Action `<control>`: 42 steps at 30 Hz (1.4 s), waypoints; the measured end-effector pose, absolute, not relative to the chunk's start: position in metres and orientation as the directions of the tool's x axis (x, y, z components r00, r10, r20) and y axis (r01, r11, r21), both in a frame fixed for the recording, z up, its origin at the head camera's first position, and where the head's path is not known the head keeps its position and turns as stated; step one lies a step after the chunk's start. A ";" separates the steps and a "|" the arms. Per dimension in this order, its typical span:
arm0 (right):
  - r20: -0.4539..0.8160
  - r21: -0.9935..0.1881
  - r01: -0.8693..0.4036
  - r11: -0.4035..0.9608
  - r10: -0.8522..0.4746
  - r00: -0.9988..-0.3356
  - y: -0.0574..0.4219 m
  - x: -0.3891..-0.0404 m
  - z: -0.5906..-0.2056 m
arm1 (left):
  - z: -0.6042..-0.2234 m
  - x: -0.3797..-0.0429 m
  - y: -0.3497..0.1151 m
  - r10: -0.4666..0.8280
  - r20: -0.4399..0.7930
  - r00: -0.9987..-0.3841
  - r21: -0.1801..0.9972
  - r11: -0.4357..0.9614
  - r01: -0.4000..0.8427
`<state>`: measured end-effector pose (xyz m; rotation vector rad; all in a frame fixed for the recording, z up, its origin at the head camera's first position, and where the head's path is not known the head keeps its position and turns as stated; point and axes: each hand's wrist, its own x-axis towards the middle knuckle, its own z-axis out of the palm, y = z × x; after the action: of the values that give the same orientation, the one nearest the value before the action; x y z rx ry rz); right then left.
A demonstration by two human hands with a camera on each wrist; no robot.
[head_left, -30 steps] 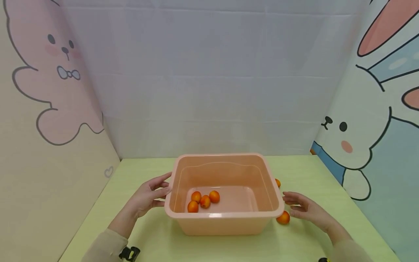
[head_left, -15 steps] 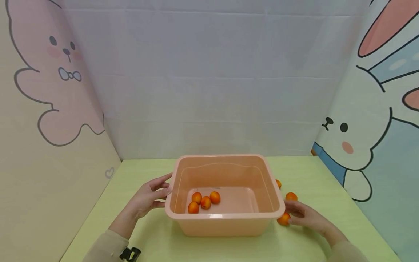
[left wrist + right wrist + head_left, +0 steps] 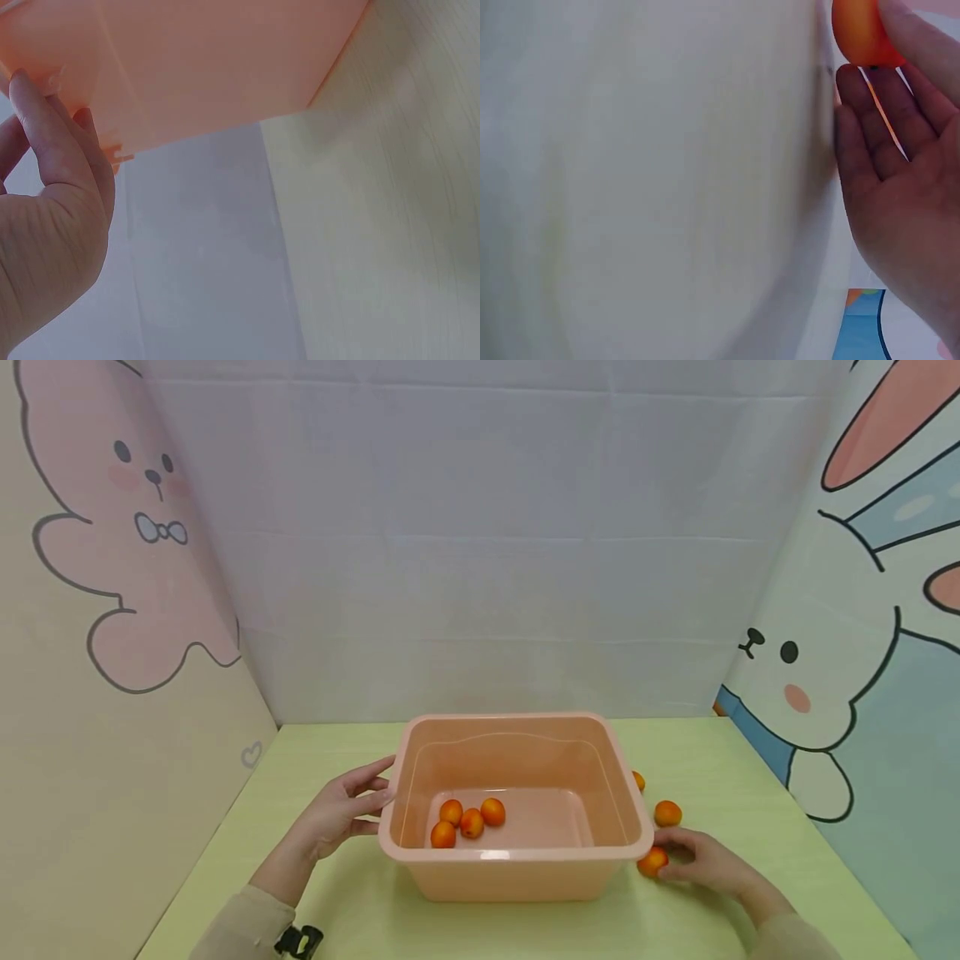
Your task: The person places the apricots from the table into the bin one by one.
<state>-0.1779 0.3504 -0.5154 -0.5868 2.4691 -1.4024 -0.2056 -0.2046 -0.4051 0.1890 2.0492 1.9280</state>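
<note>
A pink plastic basin (image 3: 517, 867) stands on the table, with several small orange fruits (image 3: 471, 823) lying in its left part. My left hand (image 3: 337, 806) grips the basin's left rim, and the left wrist view shows my fingers (image 3: 56, 142) up at that edge. Beside the basin's right front corner, my right hand (image 3: 705, 860) pinches another orange fruit (image 3: 652, 863) between thumb and fingers. In the right wrist view that fruit (image 3: 864, 31) has the thumb against one side and the fingers close below it.
One loose orange fruit (image 3: 667, 813) lies just behind my right hand. Another fruit (image 3: 638, 781) is partly hidden by the basin's right side. A white sheet (image 3: 480, 552) hangs behind the pale green table (image 3: 352, 927), with cartoon-printed panels at both sides.
My right hand has come down and toward me onto the fruit by the basin's corner, uncovering the loose fruit behind it. My left hand and the basin have stayed put.
</note>
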 end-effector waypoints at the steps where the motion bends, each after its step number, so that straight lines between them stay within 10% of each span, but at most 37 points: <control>1: -0.003 -0.864 -0.230 0.448 -0.462 -0.887 0.352 -0.178 -0.514 | -0.405 -0.206 -0.205 0.317 -0.136 -0.938 0.990 0.079 -0.117; 24: 0.250 -0.800 -0.418 0.430 -0.394 -0.885 0.365 -0.206 -0.359 | -0.408 -0.206 -0.205 0.314 -0.139 -0.939 0.989 0.095 -0.115; 42: 0.340 -0.828 -0.499 0.254 -0.480 -0.808 0.262 -0.274 -0.276 | -0.406 -0.206 -0.205 0.320 -0.139 -0.937 0.989 0.093 -0.115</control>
<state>-0.2744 0.2620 -0.2764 -0.9776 2.5018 -1.6639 -0.2061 -0.2049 -0.4064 0.2026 2.0579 1.9105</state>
